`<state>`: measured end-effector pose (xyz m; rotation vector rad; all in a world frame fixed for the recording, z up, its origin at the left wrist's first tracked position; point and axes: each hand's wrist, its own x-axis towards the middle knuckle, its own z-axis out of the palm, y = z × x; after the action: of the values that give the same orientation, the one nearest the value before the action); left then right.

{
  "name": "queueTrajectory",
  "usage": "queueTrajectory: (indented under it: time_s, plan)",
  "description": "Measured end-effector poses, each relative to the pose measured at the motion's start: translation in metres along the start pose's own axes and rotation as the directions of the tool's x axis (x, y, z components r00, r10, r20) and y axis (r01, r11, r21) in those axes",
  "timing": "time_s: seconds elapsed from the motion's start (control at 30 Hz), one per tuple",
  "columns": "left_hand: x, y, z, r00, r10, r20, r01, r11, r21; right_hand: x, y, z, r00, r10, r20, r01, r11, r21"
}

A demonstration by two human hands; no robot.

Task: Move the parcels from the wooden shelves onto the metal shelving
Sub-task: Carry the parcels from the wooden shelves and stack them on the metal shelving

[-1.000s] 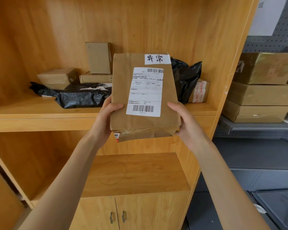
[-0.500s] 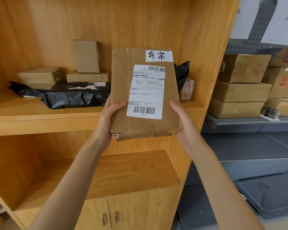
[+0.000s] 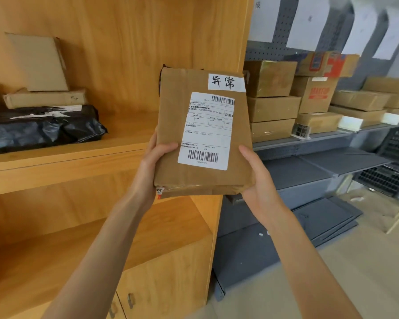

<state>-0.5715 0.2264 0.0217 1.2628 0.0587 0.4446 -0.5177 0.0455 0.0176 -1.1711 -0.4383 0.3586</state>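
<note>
Head view, left hand (image 3: 151, 166) and right hand (image 3: 260, 180) gripping brown parcel (image 3: 203, 137) beside wooden shelves (image 3: 65, 157) edge, metal shelving (image 3: 332, 134) holding cardboard boxes (image 3: 272, 109).

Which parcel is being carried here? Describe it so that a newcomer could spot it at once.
In front of the wooden shelves, both hands hold one parcel upright: the left hand and right hand grip the lower edges of the brown paper parcel. Unlike the others, it bears a white strip with two handwritten characters above its shipping label.

White paper sheets (image 3: 311, 21) hang on grey pegboard (image 3: 279, 46); black slotted trays (image 3: 385, 178) far right, dark flat panels (image 3: 327, 222) on floor.
</note>
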Motion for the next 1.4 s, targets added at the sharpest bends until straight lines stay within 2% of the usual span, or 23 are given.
queueTrajectory:
  time_s: [0.27,0.43,0.63,0.87,1.2,1.4]
  plan:
    - [0.019,-0.025,0.087,0.993,-0.034,0.116,0.035,0.999,-0.006,-0.019,-0.03,-0.077,0.983,-0.04,-0.177,0.043,0.999,0.014]
    - [0.034,-0.053,0.161,0.982,-0.029,0.187,0.028,1.0,0.007,-0.031,-0.059,-0.148,0.959,-0.067,-0.275,0.069,0.998,-0.003]
    - [0.049,-0.095,0.263,0.971,-0.03,0.238,0.041,0.998,-0.045,-0.043,-0.096,-0.25,0.949,-0.108,-0.296,0.084,0.992,-0.093]
    - [0.068,-0.137,0.36,0.944,-0.072,0.322,0.096,0.994,-0.061,-0.049,-0.127,-0.349,0.921,-0.118,-0.372,0.09,0.992,-0.092]
    - [0.129,-0.189,0.451,0.902,-0.041,0.43,0.04,0.999,0.011,-0.011,-0.142,-0.456,0.883,-0.117,-0.455,0.116,0.993,-0.029]
    - [0.19,-0.219,0.5,0.876,0.072,0.476,-0.073,0.997,-0.016,0.043,-0.161,-0.513,0.856,-0.14,-0.498,0.17,0.985,0.016]
